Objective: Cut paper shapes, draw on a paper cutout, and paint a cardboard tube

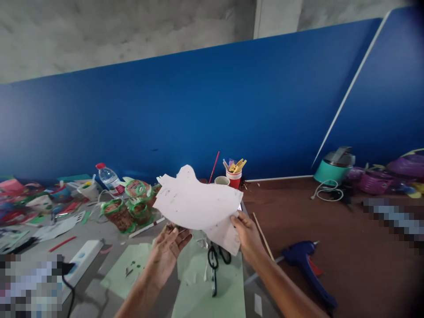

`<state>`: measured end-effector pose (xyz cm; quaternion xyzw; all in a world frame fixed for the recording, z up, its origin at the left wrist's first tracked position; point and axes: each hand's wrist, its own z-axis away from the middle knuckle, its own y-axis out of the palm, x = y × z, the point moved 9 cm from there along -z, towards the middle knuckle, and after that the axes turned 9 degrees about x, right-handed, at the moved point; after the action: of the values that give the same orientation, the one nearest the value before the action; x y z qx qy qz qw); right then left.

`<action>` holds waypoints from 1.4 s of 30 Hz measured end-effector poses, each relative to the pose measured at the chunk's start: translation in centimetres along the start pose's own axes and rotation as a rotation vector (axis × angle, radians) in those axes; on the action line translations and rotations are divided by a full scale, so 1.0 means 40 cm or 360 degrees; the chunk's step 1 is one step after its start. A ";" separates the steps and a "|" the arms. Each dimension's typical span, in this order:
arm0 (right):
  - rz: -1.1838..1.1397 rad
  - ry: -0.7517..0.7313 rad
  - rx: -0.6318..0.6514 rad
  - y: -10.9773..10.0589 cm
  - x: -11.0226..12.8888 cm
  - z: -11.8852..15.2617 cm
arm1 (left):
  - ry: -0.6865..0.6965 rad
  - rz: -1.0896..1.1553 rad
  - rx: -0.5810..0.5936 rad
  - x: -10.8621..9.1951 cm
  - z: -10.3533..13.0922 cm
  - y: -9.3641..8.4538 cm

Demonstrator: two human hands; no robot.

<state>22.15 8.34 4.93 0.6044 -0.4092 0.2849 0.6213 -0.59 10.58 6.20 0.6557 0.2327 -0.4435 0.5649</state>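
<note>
Blue partition (205,110) behind, right hand (247,232) pinches white paper (202,203), left hand (168,246) loosely open, bottle label (116,187) unreadable.

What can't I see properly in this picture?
All in the head view:
- Right hand: some fingertips are hidden behind the white paper cutout.
- Left hand: too blurred to tell if it touches the cutout.
- Water bottle: the label's writing is too small and blurred.
- Purple thing at far right: cut off by the picture's edge.
- Lower left corner: big square blocks cover it.
</note>
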 end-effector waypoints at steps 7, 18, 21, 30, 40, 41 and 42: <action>0.0312 -0.0058 -0.0036 -0.039 0.031 -0.016 | 0.0256 0.0033 -0.0096 -0.045 -0.070 -0.047; -0.0348 0.0160 0.0387 0.022 0.009 0.008 | 0.0366 0.0676 -0.0238 0.036 -0.129 -0.129; -0.0155 0.0089 0.0715 0.093 -0.003 0.038 | 0.0370 0.0755 -0.0284 0.046 -0.136 -0.136; 0.1050 -0.0151 0.0309 0.043 -0.035 0.092 | 0.0172 0.0800 -0.0074 0.118 -0.122 -0.061; 0.0665 -0.0222 0.0011 -0.026 -0.005 0.003 | 0.0029 0.0554 0.0014 0.107 -0.096 -0.047; 0.0649 -0.0202 0.0037 -0.027 -0.009 -0.001 | 0.0054 0.0494 0.0004 0.096 -0.097 -0.052; 0.0646 -0.0191 0.0050 -0.028 -0.012 -0.003 | 0.0074 0.0441 0.0002 0.086 -0.099 -0.057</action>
<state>22.89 8.42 3.94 0.5351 -0.5544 0.3741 0.5160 0.56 14.24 1.94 0.6921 0.1526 -0.3462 0.6147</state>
